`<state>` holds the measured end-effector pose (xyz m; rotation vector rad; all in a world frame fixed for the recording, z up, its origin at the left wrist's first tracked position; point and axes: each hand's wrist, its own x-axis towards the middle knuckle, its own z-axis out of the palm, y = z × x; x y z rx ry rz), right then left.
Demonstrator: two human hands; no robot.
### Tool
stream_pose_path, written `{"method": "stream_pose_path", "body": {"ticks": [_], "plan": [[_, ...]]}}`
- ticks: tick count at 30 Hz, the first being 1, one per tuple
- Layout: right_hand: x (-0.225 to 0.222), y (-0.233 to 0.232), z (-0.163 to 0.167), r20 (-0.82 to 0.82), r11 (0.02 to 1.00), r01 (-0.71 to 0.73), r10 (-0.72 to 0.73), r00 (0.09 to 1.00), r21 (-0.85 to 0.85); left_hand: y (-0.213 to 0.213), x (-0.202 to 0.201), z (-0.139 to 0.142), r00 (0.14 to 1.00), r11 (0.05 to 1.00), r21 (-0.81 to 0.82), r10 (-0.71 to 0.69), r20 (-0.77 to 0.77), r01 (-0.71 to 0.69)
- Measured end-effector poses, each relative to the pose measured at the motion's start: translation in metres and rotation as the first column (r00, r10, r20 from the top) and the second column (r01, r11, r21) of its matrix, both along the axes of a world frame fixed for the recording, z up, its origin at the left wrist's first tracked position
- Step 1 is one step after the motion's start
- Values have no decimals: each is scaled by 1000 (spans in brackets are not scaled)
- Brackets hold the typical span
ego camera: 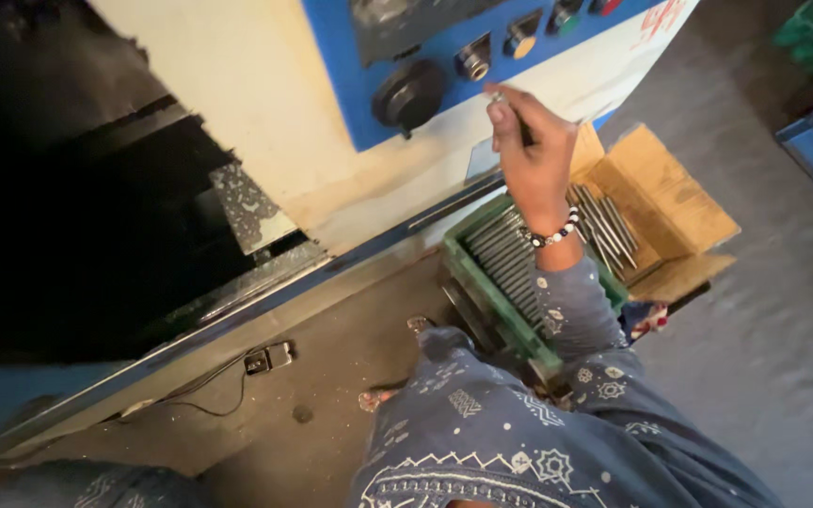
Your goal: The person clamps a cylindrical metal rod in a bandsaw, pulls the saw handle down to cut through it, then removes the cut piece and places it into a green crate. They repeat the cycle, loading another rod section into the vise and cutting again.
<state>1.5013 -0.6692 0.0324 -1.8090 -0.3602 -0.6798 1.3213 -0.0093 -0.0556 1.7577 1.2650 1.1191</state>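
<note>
1. the cream machine (237, 85) with its blue control panel (406, 103) stands ahead of you, tilted across the view.
2. the green crate (491, 310) of metal rods lies below your wrist.
3. your right hand (531, 160) is closed narrowly on a thin metal rod (510, 111), long axis pointing up at the panel's knobs.
4. your left hand is out of view.

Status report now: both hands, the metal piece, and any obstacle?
Right hand raised, pinching thin metal piece near control panel. Left hand not visible. Nothing between hand and panel.
</note>
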Motion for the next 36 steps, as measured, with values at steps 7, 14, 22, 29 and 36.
{"method": "stream_pose_path", "body": {"ticks": [7,14,22,29,36], "plan": [[53,-21,30,151,998,48,-42,988,-37,-30,-10,4,995,998,-14,57,-77,-58],[50,-34,6,-32,948,-167,182,983,272,-84,30,6,997,991,134,-39,65,30],[-25,9,-68,-431,800,-408,587,685,440,-219,69,-1,758,818,391,-555,343,422],[-126,16,-86,-415,552,-278,805,425,786,-305,13,-45,653,721,131,-678,338,680],[-237,-5,-69,-149,206,-162,940,308,965,-368,-125,-151,570,524,-251,-803,171,814]]}}
